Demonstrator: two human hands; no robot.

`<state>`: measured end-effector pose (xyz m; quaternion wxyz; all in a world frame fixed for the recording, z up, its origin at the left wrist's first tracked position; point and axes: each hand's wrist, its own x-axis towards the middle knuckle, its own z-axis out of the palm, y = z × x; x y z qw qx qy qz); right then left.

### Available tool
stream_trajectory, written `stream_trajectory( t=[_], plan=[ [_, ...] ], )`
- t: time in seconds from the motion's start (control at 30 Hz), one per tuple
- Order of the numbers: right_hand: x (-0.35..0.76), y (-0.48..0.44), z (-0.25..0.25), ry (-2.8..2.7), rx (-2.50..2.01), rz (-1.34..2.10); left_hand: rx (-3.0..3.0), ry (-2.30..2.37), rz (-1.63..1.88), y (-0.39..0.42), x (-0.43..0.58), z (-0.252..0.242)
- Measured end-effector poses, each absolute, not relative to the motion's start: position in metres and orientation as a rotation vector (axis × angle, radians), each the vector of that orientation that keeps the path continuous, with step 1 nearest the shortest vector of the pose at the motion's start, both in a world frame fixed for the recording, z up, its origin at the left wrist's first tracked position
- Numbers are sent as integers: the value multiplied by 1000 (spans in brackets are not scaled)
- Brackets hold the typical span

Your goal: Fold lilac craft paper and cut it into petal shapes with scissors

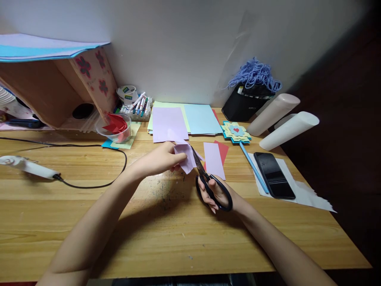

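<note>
My left hand (168, 159) pinches a folded piece of lilac paper (185, 154) above the middle of the table. From the right, my right hand (213, 191) grips black-handled scissors (203, 170) by their loops. The blades point up and away, against the right edge of the lilac paper. Whether they are cutting into it cannot be made out exactly. Just right of the blades, a lilac paper strip (214, 160) lies partly over a red piece of paper (222, 150). Behind my hands are a larger lilac sheet (170, 121) and a light blue sheet (201, 118).
On the left are a glue gun (32, 167) with its black cord, a plastic cup of red paper (114, 129) and a cardboard box (98, 79). Markers (138, 106) stand behind. To the right lie a paper flower (236, 131), a phone (274, 174) and white rolls (290, 129).
</note>
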<state>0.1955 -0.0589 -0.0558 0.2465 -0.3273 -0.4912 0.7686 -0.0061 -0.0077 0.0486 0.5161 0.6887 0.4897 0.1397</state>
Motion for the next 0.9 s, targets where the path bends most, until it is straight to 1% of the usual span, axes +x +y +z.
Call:
stream_trajectory(
  t=[0.23, 0.47, 0.53, 0.6, 0.67, 0.73, 0.77, 0.83, 0.9],
  plan=[
    [198, -59, -59, -1450, -886, 1996, 1734, 1258, 283, -7, -12, 50],
    [202, -63, -46, -1614, -791, 2032, 2015, 1497, 295, 5, -30, 49],
    [204, -60, -45, -1604, -713, 2006, 2085, 1451, 335, 8, -35, 50],
    [207, -53, -47, -1490, -668, 1886, 2108, 1320, 386, 8, -38, 52],
    [210, -42, -48, -1367, -762, 1630, 2025, 1174, 401, 7, -39, 56],
    [215, -31, -47, -1304, -953, 1349, 1876, 1071, 389, 5, -39, 60],
    [218, -26, -46, -1261, -1030, 1262, 1805, 1028, 381, 4, -38, 61],
    [221, -20, -43, -1177, -1076, 1240, 1716, 955, 358, 3, -36, 61],
    [221, -19, -40, -1119, -1029, 1376, 1681, 913, 344, 4, -34, 57]
  ],
)
